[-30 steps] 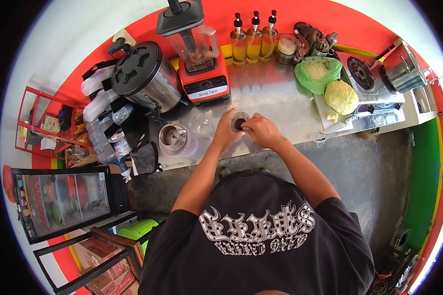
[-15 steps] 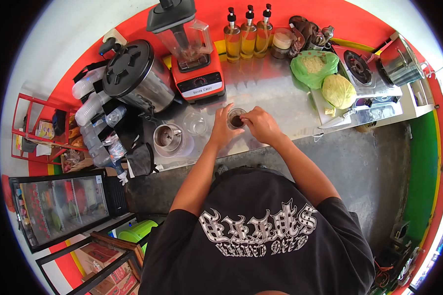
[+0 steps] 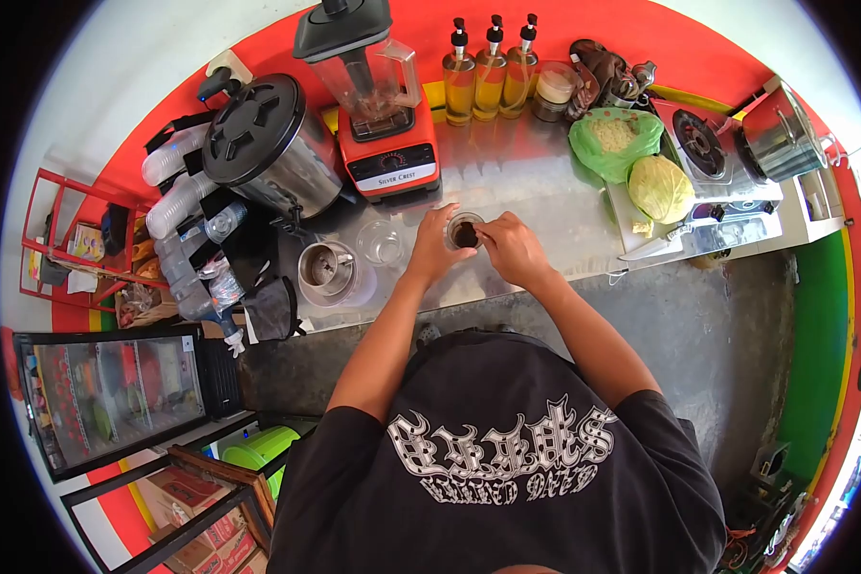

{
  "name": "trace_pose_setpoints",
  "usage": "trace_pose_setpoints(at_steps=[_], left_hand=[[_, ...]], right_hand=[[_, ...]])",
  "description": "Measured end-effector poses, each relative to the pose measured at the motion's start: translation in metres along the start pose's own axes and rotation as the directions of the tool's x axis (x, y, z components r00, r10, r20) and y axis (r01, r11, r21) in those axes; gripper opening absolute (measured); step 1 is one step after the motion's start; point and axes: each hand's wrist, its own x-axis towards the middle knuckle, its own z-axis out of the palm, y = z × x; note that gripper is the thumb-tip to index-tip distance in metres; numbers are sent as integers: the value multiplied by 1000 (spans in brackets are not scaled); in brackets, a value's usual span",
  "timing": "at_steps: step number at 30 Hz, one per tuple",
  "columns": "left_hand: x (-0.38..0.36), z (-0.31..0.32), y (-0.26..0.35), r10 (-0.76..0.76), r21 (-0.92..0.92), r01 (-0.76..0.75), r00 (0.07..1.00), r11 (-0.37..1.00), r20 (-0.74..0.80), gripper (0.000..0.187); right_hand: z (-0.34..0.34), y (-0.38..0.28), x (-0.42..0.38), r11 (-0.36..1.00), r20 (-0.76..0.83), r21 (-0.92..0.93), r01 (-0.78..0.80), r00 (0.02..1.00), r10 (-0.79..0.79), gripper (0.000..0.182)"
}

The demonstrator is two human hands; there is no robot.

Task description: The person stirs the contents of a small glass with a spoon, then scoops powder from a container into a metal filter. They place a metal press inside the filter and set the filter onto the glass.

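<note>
A small clear cup [image 3: 465, 232] with something dark brown inside stands on the metal counter in front of me. My left hand [image 3: 434, 243] is curved around its left side, thumb and fingers gripping it. At the cup's right rim, the fingers of my right hand [image 3: 513, 247] are pinched together. Whatever they hold, perhaps a thin utensil dipping into the cup, is too small to make out. Just left of my left hand sits an empty clear plastic cup [image 3: 382, 243]. Beyond it, a metal cup [image 3: 326, 269] rests on a round, pale container [image 3: 359, 287].
A red blender [image 3: 389, 163] and a steel drum with a black lid [image 3: 258, 134] stand behind. Pump bottles [image 3: 489, 86] line the wall. To the right are a cabbage [image 3: 661, 189], a knife [image 3: 652, 246], a green bag [image 3: 618, 142] and a stove [image 3: 703, 143] with a pot [image 3: 784, 134].
The view has shifted slightly. My left hand still grips the cup, and my right hand has moved a little at its rim. The dark contents show more clearly.
</note>
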Motion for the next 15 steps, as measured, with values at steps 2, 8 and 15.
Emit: trace_pose_setpoints(at_steps=[2,8,15], left_hand=[[2,1,0,-50,-103,52,998,993,24,95],[0,0,1,11,-59,-9,1000,998,20,92],[2,4,-6,-3,-97,5,1000,995,22,93]], right_hand=[[-1,-4,-1,1000,48,11,16,999,-16,19],[-7,2,0,995,108,62,80,990,-87,19],[-6,2,8,995,139,53,83,986,-89,16]])
